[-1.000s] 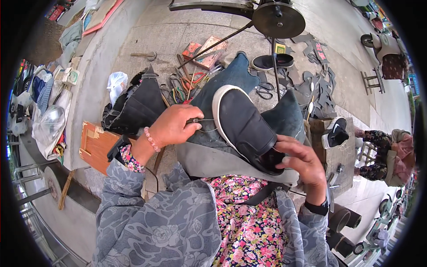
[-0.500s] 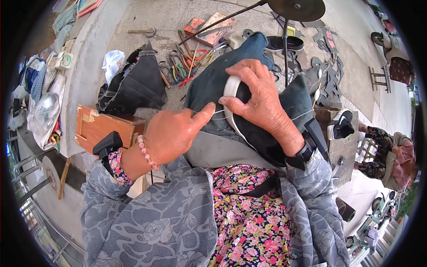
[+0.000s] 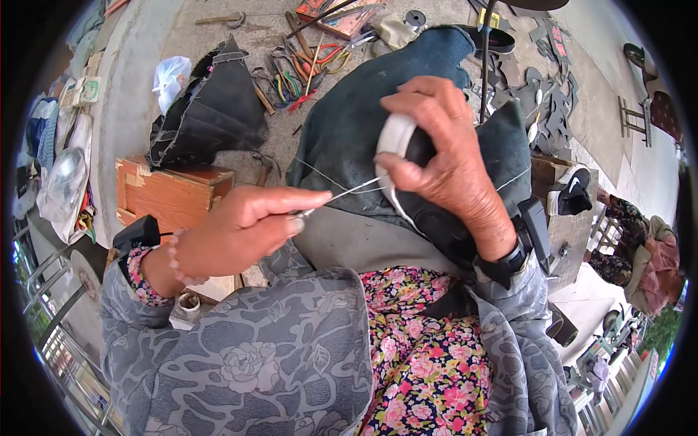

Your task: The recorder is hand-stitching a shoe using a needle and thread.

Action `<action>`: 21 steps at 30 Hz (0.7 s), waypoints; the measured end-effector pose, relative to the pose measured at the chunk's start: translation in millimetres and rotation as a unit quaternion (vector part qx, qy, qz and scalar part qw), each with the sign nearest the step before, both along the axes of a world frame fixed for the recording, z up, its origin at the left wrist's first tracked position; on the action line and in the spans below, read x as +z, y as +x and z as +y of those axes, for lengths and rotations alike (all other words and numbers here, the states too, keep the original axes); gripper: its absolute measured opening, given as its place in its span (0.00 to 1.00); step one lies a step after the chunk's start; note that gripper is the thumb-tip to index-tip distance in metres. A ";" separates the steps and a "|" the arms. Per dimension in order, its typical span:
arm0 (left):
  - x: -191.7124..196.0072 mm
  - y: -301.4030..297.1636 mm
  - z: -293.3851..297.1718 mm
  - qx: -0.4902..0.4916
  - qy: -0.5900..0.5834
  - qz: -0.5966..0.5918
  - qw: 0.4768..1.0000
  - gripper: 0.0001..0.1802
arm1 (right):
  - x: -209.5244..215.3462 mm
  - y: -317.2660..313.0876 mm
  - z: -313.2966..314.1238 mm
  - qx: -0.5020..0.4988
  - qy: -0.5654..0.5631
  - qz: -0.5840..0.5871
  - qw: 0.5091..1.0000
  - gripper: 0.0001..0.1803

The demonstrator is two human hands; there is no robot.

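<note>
Nearest, the left hand point(image 3: 233, 232) lay over a grey rose-patterned sleeve point(image 3: 240, 363), its fingers point(image 3: 291, 207) pinched shut on a thin metal needle point(image 3: 342, 195) that pointed rightward at the shoe. Just beyond, the right hand point(image 3: 451, 163) was clenched over the top of a dark shoe point(image 3: 436, 218), gripping its white sole edge point(image 3: 395, 138) where the needle tip met it; a pale thread point(image 3: 320, 173) ran from that spot. That shoe rested on a dark blue-grey cloth point(image 3: 349, 123) spread over the lap. To the left stood a small wooden box point(image 3: 171, 192) with a black bag point(image 3: 211, 112) on it. Farther off, on the concrete ground point(image 3: 131, 109), lay a tangle of pliers and coloured-handled tools point(image 3: 298, 69), and to the right dark cut-out sole pieces point(image 3: 538, 94).
</note>
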State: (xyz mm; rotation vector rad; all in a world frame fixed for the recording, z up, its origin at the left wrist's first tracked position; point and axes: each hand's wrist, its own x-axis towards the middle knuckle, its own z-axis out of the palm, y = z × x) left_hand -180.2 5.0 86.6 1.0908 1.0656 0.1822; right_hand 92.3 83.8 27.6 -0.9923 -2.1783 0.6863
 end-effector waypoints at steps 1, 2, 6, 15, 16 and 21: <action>12.1 -11.9 1.4 0.065 -0.075 -0.030 0.995 0.23 | -0.3 4.9 6.4 -0.031 -0.007 0.042 0.999 0.31; 26.6 -25.2 -1.7 0.125 -0.148 -0.057 0.979 0.23 | -0.1 10.1 10.5 -0.027 0.012 0.046 0.999 0.31; 14.3 -40.2 -48.3 0.128 0.057 0.099 0.985 0.15 | -5.4 13.4 4.0 -0.019 0.010 -0.031 0.999 0.31; -71.3 72.7 0.3 0.332 0.177 -0.389 0.841 0.15 | -6.1 -6.7 -6.1 -0.027 0.032 -0.033 0.999 0.33; -70.1 79.6 5.3 0.336 0.141 -0.453 0.814 0.16 | -6.0 -7.1 -7.1 -0.034 0.033 -0.030 0.998 0.33; -66.8 41.1 6.8 0.347 -0.032 -0.485 0.802 0.18 | -10.1 -7.3 -15.0 -0.058 0.035 -0.025 0.997 0.33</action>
